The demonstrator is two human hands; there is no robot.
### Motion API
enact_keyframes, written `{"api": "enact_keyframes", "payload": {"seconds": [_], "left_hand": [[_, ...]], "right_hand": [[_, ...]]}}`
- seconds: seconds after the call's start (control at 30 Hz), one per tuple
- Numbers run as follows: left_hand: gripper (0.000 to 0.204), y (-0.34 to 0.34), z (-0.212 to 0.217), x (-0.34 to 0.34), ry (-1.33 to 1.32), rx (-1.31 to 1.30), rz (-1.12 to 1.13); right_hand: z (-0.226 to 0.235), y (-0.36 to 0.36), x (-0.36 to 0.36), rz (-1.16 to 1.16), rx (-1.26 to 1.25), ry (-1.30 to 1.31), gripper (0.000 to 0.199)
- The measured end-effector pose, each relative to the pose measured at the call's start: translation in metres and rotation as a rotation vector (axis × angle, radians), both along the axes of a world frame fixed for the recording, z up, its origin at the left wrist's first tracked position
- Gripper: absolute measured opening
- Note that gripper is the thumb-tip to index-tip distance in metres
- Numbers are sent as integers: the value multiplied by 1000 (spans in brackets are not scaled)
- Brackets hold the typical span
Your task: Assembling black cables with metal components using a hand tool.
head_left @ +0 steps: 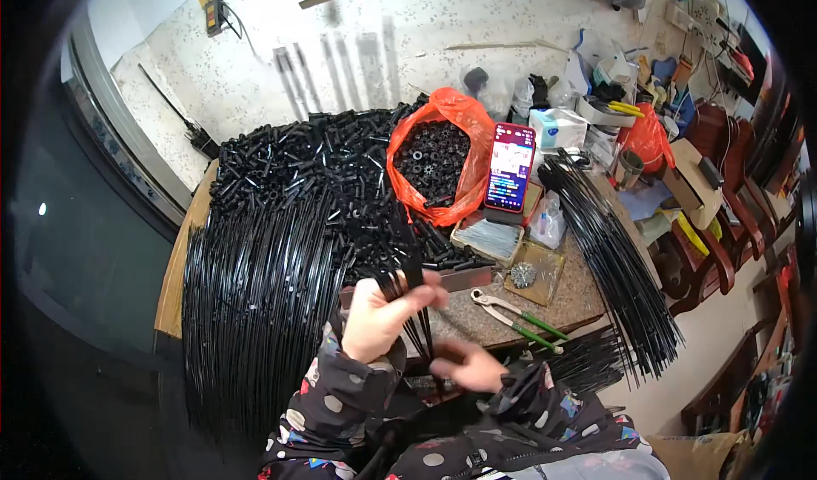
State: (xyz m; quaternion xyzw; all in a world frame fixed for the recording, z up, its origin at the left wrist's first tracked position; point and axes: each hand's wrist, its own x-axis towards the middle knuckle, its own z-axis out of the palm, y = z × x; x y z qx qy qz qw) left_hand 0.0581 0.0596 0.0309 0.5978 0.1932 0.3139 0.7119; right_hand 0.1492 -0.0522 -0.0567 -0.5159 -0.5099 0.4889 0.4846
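Item: bundle of thin black rods (417, 310), lower centre, long axis near vertical | left hand (379, 314) fingers pinching its top | right hand (472, 365) fingers curled round lower ends, directly below.

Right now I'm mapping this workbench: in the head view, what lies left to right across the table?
Long black rods draped over the table edge → heap of short black tubes → orange bag of black parts → upright phone → fanned black rod bundle.
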Motion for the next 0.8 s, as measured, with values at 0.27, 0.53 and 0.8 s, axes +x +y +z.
{"api": "enact_keyframes", "payload": {"seconds": [0.27,0.53,0.8], "left_hand": [[20,-29,-80,-28,82,1133,-212],[18,-22,-114,-13,252,771,15],[101,-17,-127,-25,721,1054,297]], "right_hand": [[19,61,28,161,-428,1191,58],[40,117,49,-600,235,-420,61],[20,3,43,244,112,123,92]]}}
